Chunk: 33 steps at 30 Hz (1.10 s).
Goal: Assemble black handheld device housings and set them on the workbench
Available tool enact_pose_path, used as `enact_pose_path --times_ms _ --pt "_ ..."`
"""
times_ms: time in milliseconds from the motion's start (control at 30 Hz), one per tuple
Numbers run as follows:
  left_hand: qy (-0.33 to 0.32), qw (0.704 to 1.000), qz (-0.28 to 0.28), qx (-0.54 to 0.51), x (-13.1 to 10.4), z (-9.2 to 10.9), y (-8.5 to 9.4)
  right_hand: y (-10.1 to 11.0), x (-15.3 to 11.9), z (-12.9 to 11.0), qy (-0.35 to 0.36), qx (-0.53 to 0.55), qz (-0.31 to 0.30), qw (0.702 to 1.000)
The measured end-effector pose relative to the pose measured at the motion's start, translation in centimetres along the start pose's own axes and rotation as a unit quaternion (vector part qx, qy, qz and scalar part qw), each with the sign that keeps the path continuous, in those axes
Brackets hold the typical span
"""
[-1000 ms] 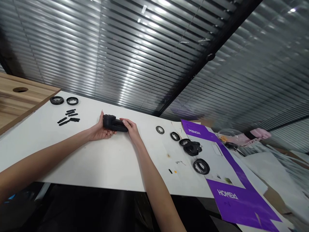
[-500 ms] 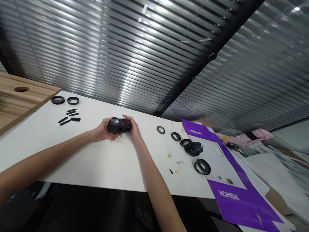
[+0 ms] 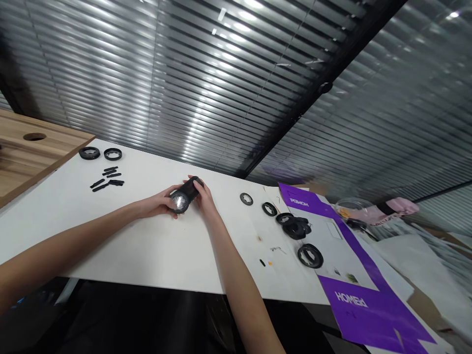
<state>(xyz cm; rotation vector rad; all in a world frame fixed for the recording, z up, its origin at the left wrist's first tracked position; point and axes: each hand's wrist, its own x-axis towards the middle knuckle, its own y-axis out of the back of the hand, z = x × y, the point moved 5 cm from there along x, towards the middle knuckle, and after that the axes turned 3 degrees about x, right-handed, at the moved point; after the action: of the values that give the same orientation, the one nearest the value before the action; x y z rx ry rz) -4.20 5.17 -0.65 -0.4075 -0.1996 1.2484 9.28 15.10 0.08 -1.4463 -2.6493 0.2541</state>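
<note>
Between my two hands is a black flashlight [image 3: 189, 190], its silvery faceted lens end turned toward me and a little to the left. My left hand [image 3: 162, 202] is closed around the lens end. Around the rear of the body, my right hand [image 3: 204, 194] is wrapped with the thumb on top. The flashlight is held above the white table [image 3: 165, 250]. To the right of my hands lies a flat dark ring [image 3: 246, 198]. Farther right are a black ring [image 3: 269, 209] and a cluster of black rings [image 3: 295, 227].
Several thin black strips [image 3: 109, 179] and two black rings [image 3: 112, 154] lie at the back left beside a wooden board [image 3: 44, 152]. A purple and white box sheet [image 3: 363, 314] covers the right side, with another black ring [image 3: 310, 255] near it. Metallic blinds [image 3: 184, 88] stand behind.
The flashlight has turned in my hands, so its lens end now points lower and toward me. My right thumb has come over the body.
</note>
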Motion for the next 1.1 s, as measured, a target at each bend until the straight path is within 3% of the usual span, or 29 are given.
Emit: enact_pose_path --times_ms 167,533,1100 --pt "-0.013 0.999 0.032 0.027 -0.19 0.21 -0.04 0.05 0.12 0.24 -0.003 -0.020 0.019 1.000" --pt "-0.014 0.998 0.027 0.058 -0.36 0.31 -0.28 -0.07 -0.21 -0.14 0.003 -0.040 0.033 0.999" --pt "-0.024 0.994 0.031 0.103 -0.30 0.03 0.02 0.25 -0.47 -0.19 0.049 -0.066 -0.009 0.997"
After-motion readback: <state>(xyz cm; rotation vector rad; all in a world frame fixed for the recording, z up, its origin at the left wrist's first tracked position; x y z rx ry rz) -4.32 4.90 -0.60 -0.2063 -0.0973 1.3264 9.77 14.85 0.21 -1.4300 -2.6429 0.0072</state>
